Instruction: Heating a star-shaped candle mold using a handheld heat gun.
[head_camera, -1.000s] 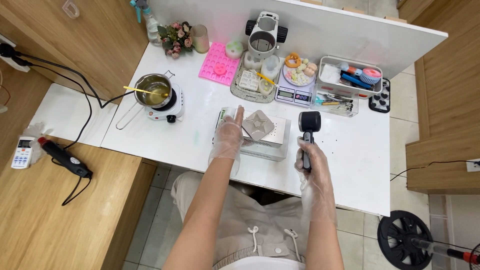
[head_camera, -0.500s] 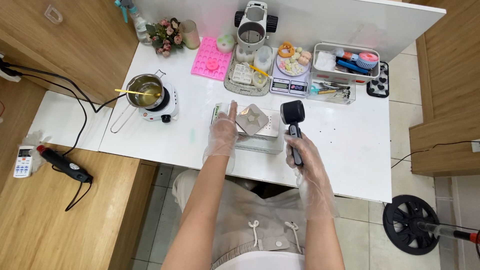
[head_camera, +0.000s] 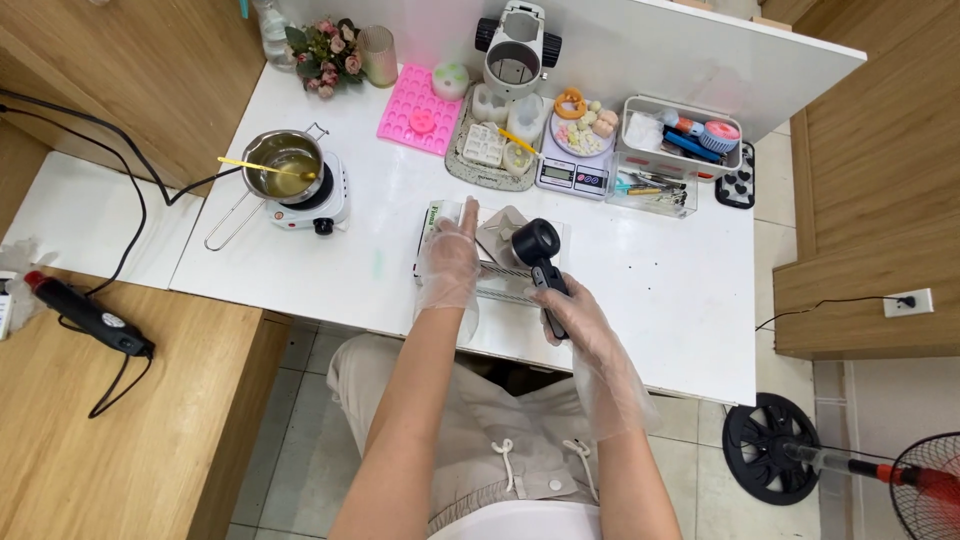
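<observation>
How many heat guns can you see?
2. One black heat gun is in the gloved right hand, over the white table. The other heat gun lies on the wooden bench at the left. More could be hidden.

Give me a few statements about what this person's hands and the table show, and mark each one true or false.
1. The right hand grips a black handheld tool. True.
2. The left hand is bare. False: it wears a clear glove.
3. The left hand rests on the metal tray in front of the person. True.
4. The small pot stands on the pink mould. False: it sits on a white hot plate, left of the mould.
5. The scale lies on the floor. False: it is on the white table.
</observation>
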